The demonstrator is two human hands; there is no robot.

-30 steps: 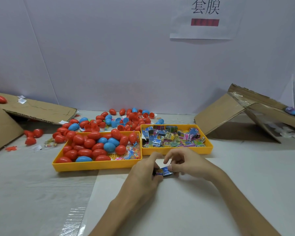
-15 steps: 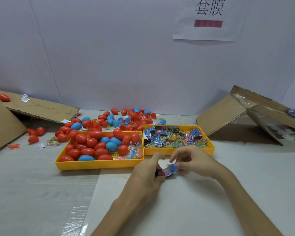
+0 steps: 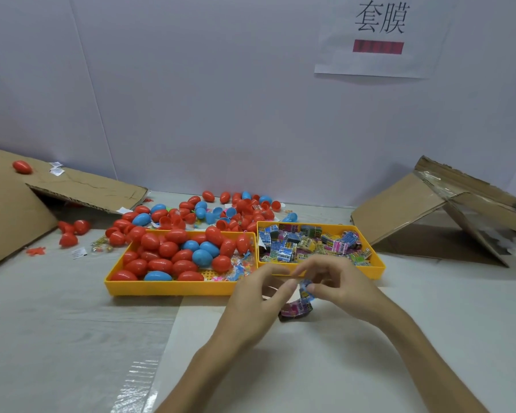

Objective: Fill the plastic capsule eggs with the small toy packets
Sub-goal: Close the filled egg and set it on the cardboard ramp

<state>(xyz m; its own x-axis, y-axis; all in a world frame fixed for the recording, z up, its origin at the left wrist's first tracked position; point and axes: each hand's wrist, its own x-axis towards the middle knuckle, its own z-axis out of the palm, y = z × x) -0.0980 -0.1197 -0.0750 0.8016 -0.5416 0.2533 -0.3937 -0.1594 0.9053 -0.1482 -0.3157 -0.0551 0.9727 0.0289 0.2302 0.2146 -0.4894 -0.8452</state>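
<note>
Toy packet (image 3: 301, 302) (print blurred), both hands pinching

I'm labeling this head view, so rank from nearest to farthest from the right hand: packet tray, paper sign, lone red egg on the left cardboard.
1. Packet tray, just behind the right hand.
2. Paper sign, up on the wall.
3. Lone red egg, far left on the cardboard.

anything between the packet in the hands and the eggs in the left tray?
Nothing visible. The packet is pinched between the left hand and right hand; only bare table separates it from the egg tray, whose eggs lie uncovered.
</note>
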